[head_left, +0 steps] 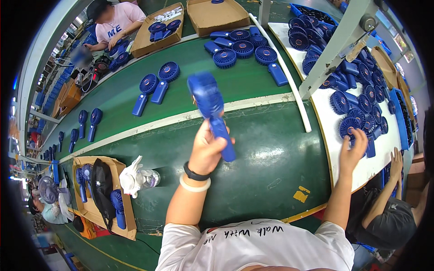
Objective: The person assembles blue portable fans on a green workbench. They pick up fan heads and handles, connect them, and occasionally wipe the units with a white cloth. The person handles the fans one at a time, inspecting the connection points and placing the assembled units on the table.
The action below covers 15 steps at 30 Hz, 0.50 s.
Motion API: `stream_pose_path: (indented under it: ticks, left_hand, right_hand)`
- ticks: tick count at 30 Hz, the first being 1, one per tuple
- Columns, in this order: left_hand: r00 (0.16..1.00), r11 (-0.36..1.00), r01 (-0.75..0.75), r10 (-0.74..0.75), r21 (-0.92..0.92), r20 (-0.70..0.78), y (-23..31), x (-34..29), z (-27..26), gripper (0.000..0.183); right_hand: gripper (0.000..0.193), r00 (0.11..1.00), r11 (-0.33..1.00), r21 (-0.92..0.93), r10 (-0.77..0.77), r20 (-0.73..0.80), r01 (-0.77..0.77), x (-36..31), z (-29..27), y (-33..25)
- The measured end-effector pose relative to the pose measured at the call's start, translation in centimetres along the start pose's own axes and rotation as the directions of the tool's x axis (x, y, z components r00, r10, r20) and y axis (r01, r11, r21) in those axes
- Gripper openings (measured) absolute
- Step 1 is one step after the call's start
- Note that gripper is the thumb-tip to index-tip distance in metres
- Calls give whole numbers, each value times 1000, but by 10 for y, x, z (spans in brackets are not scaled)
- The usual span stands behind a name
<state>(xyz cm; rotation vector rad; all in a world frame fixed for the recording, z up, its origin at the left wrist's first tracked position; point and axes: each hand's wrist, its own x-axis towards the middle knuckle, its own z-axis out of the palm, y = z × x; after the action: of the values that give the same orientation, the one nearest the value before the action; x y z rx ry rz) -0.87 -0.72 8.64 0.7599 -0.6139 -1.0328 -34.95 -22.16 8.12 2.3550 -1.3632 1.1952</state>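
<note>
In my left hand [207,147], a blue handheld fan [219,131] is held by its handle above the green work surface, its head raised and smeared by motion. A black band and a pale bangle circle that wrist. Over at the right, my right hand [355,151] reaches onto a white board [332,135] covered with blue handheld fans. Its fingers are apart and slightly bent, with the tips at the lower rim of one fan [349,125]. Whether they press on it, I cannot tell.
A green conveyor belt [190,101] carries several blue fans. Near my left arm are a cardboard box [129,217] with fans and a black bag, and a clear bottle [150,179]. A metal post [323,67] rises beside the board. One co-worker [120,22] sits across the belt, another [384,217] at my right.
</note>
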Motion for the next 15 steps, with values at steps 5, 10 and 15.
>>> stream_pose_path:
  ticks: [5, 10, 15]
  left_hand:
    - [962, 973, 29, 36, 230, -270, -46, -11, -26, 48]
    - [963, 987, 83, -44, 136, -266, -53, -5, -49, 43]
    - [965, 992, 98, -75, 80, -250, -49, -5, -55, 44]
  right_hand:
    - [24, 957, 863, 506, -157, 245, 12, -23, 53, -91]
    - [21, 851, 596, 790, -334, 406, -143, -41, 112, -157]
    - [25, 861, 597, 794, -457, 224, 111, 15, 191, -198]
